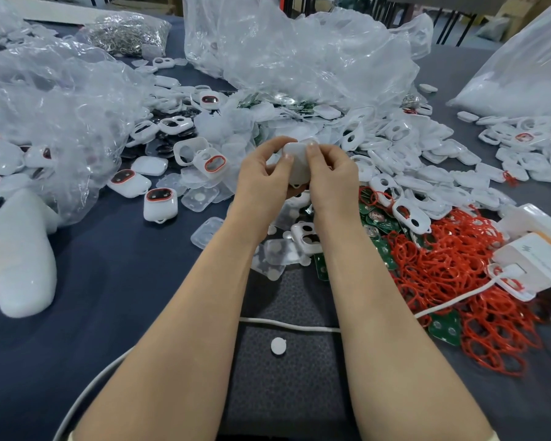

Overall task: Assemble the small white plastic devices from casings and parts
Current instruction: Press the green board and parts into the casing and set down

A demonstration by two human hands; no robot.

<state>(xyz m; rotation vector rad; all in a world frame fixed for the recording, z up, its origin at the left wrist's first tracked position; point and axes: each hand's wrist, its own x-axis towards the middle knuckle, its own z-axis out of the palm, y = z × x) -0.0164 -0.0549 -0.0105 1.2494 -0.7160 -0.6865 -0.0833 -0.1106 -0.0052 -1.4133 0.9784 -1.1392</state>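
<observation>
Far left, a white foam lump [19, 256] lies on my dark blue table cloth [115, 281], with a crumpled clear plastic bag [45, 106] behind it and a bag of small metal clips [128, 33] further back. Just right of the bag, two finished devices with red-ringed windows sit on the cloth, one [128, 180] behind, one [159, 204] nearer me, with thin clear covers [201, 197] beside them. In the centre I hold one white casing [295, 165] up above the parts pile. My left hand [260, 176] grips its left side, fingers curled under and thumb on top. My right hand [333, 178] grips its right side the same way, thumb tip on the upper face. The plain back of the casing faces me, so I cannot tell what is inside. Below my forearms is a dark speckled mat [283, 393] with one small white disc [278, 346] on it, and a white cable [287, 324] crosses it. Behind my hands, a big clear bag [299, 58] spills open over the pile. Right of my hands are green circuit boards [379, 218], then a heap of loose white casing shells [427, 160] behind and a tangle of red rings [458, 281] nearer. Far right, a white and orange block [528, 259] has the cable plugged in, and another bag of white stuff [528, 58] sits at the back
</observation>
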